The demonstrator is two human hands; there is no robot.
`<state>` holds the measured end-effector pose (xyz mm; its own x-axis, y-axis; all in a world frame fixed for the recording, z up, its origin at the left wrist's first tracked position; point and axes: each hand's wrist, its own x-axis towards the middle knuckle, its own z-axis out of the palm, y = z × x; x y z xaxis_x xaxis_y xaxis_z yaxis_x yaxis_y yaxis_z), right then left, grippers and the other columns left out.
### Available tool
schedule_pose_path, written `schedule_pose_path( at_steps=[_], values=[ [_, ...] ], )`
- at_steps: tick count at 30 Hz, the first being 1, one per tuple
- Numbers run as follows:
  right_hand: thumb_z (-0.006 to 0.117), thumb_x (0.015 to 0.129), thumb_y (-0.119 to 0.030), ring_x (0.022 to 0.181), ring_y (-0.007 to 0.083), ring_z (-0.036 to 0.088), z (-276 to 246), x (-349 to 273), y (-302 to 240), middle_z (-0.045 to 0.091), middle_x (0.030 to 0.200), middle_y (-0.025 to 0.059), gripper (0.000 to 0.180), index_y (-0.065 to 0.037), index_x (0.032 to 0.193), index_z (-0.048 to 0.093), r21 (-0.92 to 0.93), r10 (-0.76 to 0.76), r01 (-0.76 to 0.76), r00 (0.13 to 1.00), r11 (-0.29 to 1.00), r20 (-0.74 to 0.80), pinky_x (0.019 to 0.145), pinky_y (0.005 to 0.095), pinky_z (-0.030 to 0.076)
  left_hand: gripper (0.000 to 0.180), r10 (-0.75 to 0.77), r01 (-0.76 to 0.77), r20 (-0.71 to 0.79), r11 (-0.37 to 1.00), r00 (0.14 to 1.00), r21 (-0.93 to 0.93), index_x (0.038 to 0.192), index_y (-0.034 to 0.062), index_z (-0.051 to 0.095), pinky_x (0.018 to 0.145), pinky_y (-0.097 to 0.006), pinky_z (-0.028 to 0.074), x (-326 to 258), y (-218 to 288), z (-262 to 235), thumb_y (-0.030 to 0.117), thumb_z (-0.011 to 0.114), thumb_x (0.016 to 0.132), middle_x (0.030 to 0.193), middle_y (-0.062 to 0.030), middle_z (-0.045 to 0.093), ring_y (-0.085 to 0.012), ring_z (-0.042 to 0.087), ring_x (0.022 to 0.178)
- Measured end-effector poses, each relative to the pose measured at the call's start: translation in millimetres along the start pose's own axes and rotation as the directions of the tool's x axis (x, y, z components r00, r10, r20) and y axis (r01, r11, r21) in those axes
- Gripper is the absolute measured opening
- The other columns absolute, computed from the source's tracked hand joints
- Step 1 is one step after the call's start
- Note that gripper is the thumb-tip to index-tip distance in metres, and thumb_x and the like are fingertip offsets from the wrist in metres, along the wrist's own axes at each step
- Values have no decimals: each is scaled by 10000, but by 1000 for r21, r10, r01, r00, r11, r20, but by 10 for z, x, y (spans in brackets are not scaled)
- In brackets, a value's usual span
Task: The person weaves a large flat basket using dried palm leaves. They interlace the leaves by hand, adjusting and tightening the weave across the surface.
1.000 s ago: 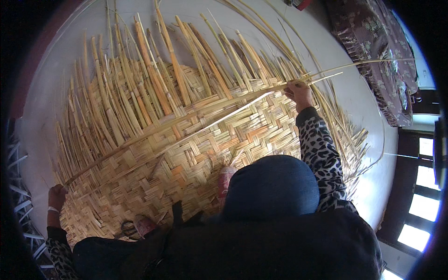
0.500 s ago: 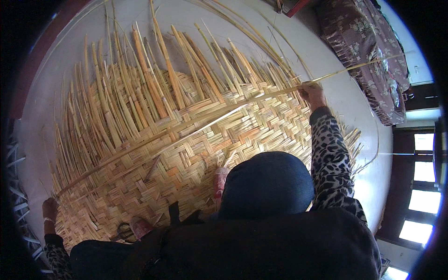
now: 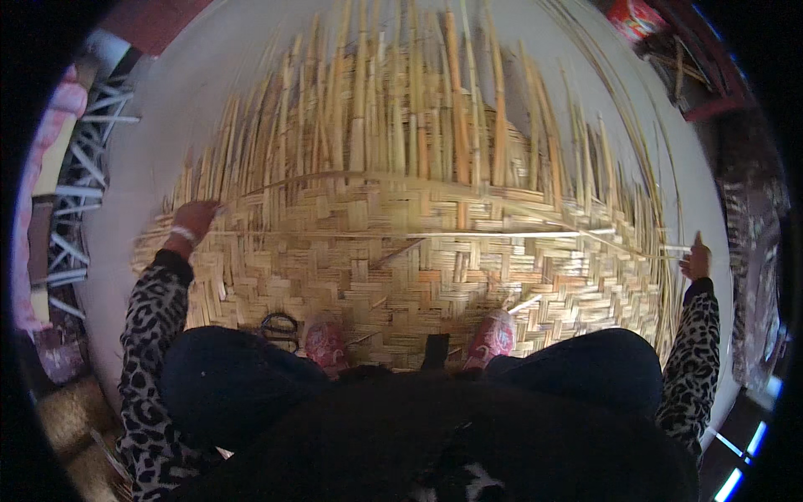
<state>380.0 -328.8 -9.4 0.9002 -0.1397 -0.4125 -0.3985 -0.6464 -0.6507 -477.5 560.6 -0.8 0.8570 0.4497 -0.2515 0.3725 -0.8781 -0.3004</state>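
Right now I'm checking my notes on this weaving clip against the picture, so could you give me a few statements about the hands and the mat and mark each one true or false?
1. The left hand is at the left edge of the woven mat. True.
2. The right hand rests on the person's knee. False: it is stretched out at the mat's right edge, at the end of a long thin strip.
3. The far part of the mat is fully woven. False: loose strips fan out unwoven there.
4. Both feet are on the mat. True.
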Motion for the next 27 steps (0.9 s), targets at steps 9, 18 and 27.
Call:
schedule_pose_path(
  at_steps=[9,18,27],
  values=[
    [532,955,-367,1202,349,502,3981,-3491,-1918,550,1279,212,510,-14,1321,488,25,-504,988,-99,-151,858,1028,436,386,298,-66,56,-82,991,994,-121,1167,155,617,807,-401,537,584,896,-423,131,480,904,1091,-106,674,-292,662,947],
    [499,928,-173,735,384,637,4385,-3928,-1925,645,813,164,167,-72,1051,551,-151,-517,967,25,-204,856,627,472,500,303,-361,345,15,878,932,-333,1163,170,620,814,-416,524,743,686,-236,120,511,885,1123,-120,655,-295,642,985],
    [534,925,-152,676,294,672,4746,-3499,-1946,662,781,178,195,-23,1069,560,-10,-618,718,607,696,499,596,380,548,430,-190,-162,-388,683,902,-712,1296,45,515,919,-430,482,1575,1724,-333,151,583,886,1126,-186,644,-381,603,1033]
  ],
)
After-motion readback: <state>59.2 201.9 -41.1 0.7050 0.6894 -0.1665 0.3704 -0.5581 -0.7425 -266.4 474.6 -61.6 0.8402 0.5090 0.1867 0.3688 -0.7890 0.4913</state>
